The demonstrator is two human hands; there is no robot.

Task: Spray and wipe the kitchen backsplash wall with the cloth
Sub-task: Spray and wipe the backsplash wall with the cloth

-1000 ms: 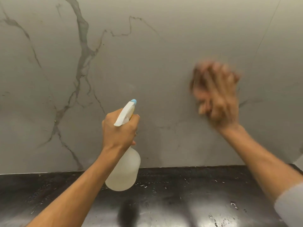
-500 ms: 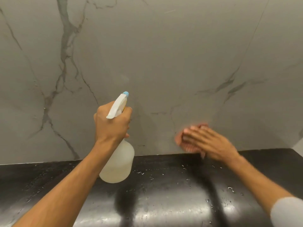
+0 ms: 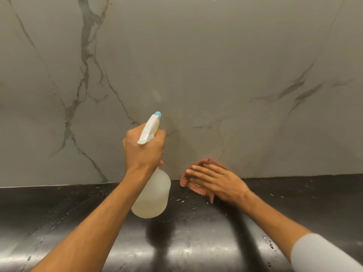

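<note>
Left hand point(image 3: 144, 152) fingers clamped round spray bottle point(image 3: 152, 195); right hand point(image 3: 218, 182) fingers straight, pressing cloth point(image 3: 185, 180) low on backsplash point(image 3: 196, 65)

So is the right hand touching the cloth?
Touching. The head view shows the right hand lying flat on the cloth, which pokes out under its straight fingers.

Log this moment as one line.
left hand: holds spray bottle | right hand: presses cloth on backsplash base | countertop: droplets

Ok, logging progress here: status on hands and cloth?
Left hand grips spray bottle. Right hand presses cloth low on backsplash. Droplets on black countertop.
</note>
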